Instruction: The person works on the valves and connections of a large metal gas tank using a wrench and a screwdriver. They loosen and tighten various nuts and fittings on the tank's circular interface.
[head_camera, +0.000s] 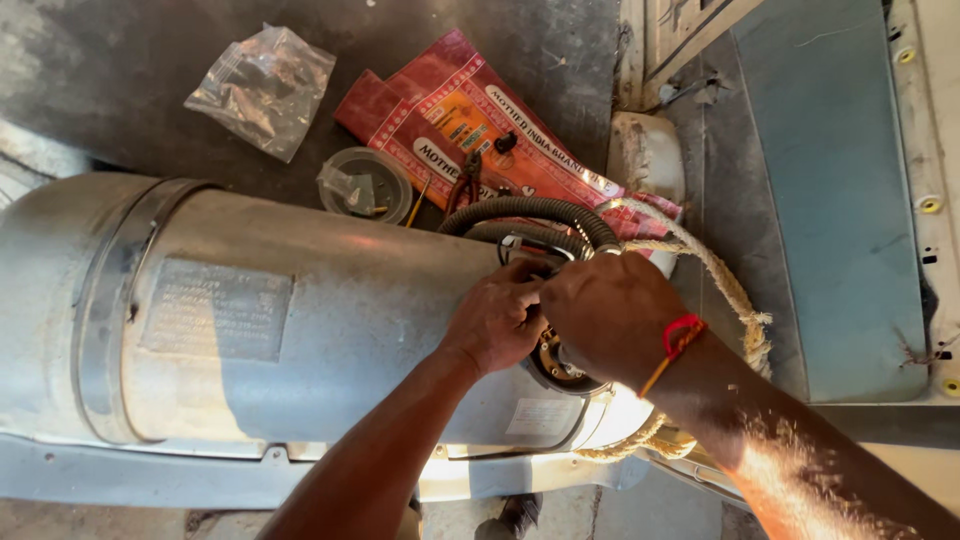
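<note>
A red printed sack (470, 120) and a clear plastic bag (262, 88) lie beyond the left hand (497, 315); a grey rectangular plate (215, 310) sits to its left, and a pale label (535, 415) just below it.

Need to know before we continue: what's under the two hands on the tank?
A round metal valve fitting on the grey tank shows partly below the left hand and right hand; its centre is covered.
</note>
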